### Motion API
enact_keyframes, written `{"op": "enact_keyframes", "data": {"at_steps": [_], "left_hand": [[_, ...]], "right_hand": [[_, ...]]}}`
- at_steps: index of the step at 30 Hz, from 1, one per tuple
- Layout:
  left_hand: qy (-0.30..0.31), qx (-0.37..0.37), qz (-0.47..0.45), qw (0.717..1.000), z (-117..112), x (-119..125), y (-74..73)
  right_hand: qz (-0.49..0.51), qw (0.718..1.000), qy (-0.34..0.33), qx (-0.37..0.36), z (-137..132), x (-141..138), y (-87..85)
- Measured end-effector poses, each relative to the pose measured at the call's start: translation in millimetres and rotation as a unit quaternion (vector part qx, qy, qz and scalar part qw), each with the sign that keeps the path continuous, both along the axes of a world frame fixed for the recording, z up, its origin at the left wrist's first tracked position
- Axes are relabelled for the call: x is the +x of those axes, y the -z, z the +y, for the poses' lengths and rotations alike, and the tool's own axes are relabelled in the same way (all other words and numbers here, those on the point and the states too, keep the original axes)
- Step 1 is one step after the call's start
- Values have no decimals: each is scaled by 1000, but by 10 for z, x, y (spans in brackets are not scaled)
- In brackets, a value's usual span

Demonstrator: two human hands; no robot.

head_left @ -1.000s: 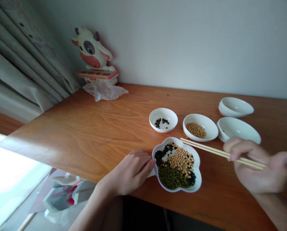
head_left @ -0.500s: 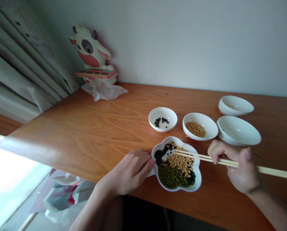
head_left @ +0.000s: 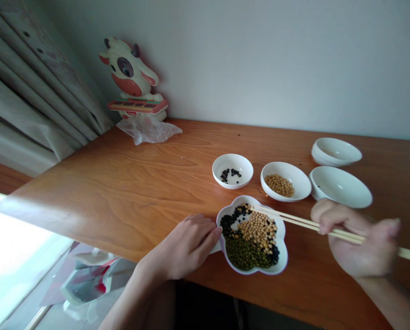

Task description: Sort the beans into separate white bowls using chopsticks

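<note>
A white flower-shaped dish (head_left: 283, 261) sits near the table's front edge, holding mixed black, yellow and green beans. My left hand (head_left: 187, 245) rests on the table with its fingers curled against the dish's left rim. My right hand (head_left: 358, 243) grips a pair of wooden chopsticks (head_left: 294, 220), whose tips reach over the dish's top right. Whether a bean sits between the tips I cannot tell. Behind the dish stand a small white bowl (head_left: 232, 170) with a few black beans and another bowl (head_left: 285, 181) with yellow beans.
An empty white bowl (head_left: 340, 193) and stacked white bowls (head_left: 335, 152) stand at the right rear. A cow-shaped toy (head_left: 132, 82) and crumpled clear plastic (head_left: 148, 128) sit in the far left corner by a curtain (head_left: 33, 87). The wooden table (head_left: 122, 183) ends just before me.
My right hand swung the chopsticks into the dish, then drew back right, so the tips now sit at the dish's upper right. The left hand has not moved.
</note>
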State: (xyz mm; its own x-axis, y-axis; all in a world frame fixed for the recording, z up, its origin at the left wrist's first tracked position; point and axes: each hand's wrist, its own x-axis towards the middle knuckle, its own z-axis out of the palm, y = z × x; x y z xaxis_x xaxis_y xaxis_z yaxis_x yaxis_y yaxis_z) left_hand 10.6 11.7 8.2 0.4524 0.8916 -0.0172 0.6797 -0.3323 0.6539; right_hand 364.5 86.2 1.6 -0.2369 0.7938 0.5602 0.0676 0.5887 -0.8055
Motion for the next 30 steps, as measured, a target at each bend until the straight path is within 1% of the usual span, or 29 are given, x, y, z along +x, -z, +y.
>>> {"op": "enact_keyframes", "data": {"at_steps": [2,4,7,9,11,13,16,19,22,26,30], "left_hand": [[5,-1,0,1000,8,0,2],[6,2,0,1000,15,1,2],[7,3,1,1000,17,2,3],[7,2,1,1000,14,0,7],[6,3,-2,1000,12,-3,11],[6,3,-3,1000,13,-7,13],[9,0,0,1000,15,-11,9],[3,-2,-3,1000,12,-9,0],[-3,-2,-5,1000,4,-6,-7],[-2,-4,-3,1000,3,-4,-12],[3,-4,-8,1000,13,-3,-14]], "right_hand": [[44,997,46,39,25,92,20],[76,987,107,94,87,196,57],[82,965,188,163,218,329,107],[81,957,221,168,289,384,115],[90,958,228,148,321,413,95],[96,965,210,127,312,418,52],[66,984,141,85,241,363,-31],[21,998,49,18,136,207,-100],[-17,999,-19,-28,33,3,-132],[-43,996,-56,-54,-40,-157,-125],[-55,994,-62,-71,-44,-159,-98]]}}
